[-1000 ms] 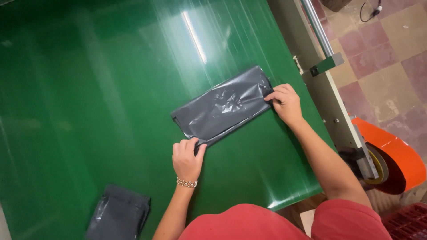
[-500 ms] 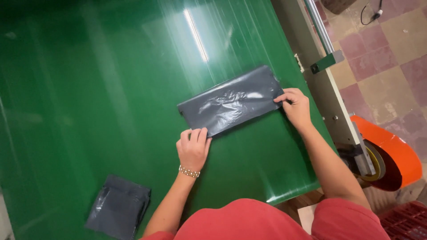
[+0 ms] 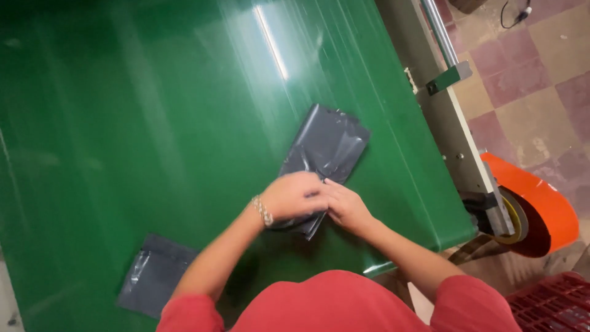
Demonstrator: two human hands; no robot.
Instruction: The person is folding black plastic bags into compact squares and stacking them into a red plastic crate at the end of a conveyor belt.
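While both hands meet at the near end of the dark grey plastic mailer bag (image 3: 326, 154), the grip looks best kept low and even, so the film folds flat instead of bunching; that is a judgement from how the near edge already crumples under the fingers. Left hand (image 3: 294, 195), with a beaded bracelet (image 3: 262, 211) at the wrist, lies knuckles-up over the bag's near corner, fingers curled down and closed on the plastic. Right hand (image 3: 345, 206) comes in from the other side, fingertips touching the left hand's and pinching the same edge. Both forearms angle inward from red sleeves, elbows wide. Beyond the hands, the bag stretches diagonally away across the green conveyor belt (image 3: 153, 123). A second grey bag (image 3: 153, 273) lies well apart, near the left elbow. An orange roller guard (image 3: 544, 203) sits off the belt's right frame.
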